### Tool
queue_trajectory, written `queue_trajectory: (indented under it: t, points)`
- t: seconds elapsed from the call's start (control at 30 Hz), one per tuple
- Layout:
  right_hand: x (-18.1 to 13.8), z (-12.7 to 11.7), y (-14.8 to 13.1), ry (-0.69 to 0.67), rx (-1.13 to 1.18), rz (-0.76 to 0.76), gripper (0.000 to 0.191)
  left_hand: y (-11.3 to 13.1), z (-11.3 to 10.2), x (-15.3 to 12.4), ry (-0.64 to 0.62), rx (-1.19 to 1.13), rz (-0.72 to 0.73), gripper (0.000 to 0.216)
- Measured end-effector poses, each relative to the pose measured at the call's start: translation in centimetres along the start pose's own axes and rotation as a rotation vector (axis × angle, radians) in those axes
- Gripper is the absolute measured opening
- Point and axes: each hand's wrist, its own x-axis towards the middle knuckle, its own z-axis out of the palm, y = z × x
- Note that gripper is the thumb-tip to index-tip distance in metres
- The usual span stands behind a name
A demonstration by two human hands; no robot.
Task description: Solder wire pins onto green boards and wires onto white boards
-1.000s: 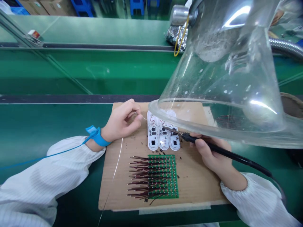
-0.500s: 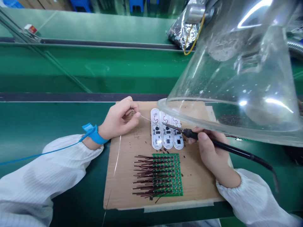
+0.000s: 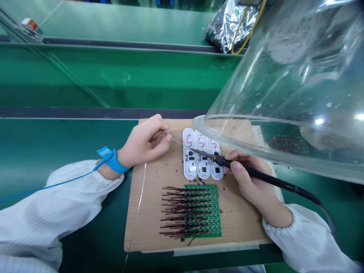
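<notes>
Three white oblong circuit boards (image 3: pixel 202 159) lie side by side on a cardboard mat (image 3: pixel 153 204). My left hand (image 3: pixel 143 142), with a blue wrist strap (image 3: pixel 112 161), pinches a thin solder wire (image 3: pixel 176 141) whose end reaches the leftmost board. My right hand (image 3: pixel 253 182) grips a black soldering iron (image 3: pixel 256 175); its tip rests on the leftmost board, meeting the wire. In front of the boards lies a green panel (image 3: pixel 203 210) with rows of dark red wire leads sticking out to the left.
A clear plastic fume hood (image 3: pixel 290 87) hangs over the mat's right rear. A green conveyor belt (image 3: pixel 85 83) runs behind. A silvery bag (image 3: pixel 230 26) with a yellow band lies beyond it. The iron's cable (image 3: pixel 318 201) trails right.
The iron's tip has slid left from the middle board to the leftmost one, where the wire end now meets it. The camera view has tilted and shifted slightly.
</notes>
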Motion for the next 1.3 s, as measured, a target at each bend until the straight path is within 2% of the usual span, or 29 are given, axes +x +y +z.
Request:
queue_trajectory:
  t: [0.13,0.47,0.67,0.87,1.1,1.3]
  points:
    - [0.1,0.0,-0.1,0.007,0.004,-0.014,0.013,0.0,0.0,0.1,-0.012,0.002,0.042,0.013]
    - [0.2,-0.2,0.3,-0.007,0.011,-0.027,0.015,0.1,0.0,0.1,0.037,0.010,0.006,0.014]
    - [0.0,-0.2,0.5,0.102,0.042,-0.063,0.017,0.0,0.0,0.0,0.071,0.052,-0.010,0.014]
    - [-0.1,-0.4,0.9,-0.062,0.021,-0.081,0.019,-0.1,0.1,0.1,0.069,0.024,0.020,0.015]
    - [0.0,-0.5,1.6,-0.109,0.019,-0.082,0.026,-0.1,0.1,0.0,0.051,0.037,0.000,0.012]
    - [0.1,-0.4,1.5,-0.133,0.024,-0.080,0.024,-0.2,0.1,0.0,0.061,0.030,0.014,0.013]
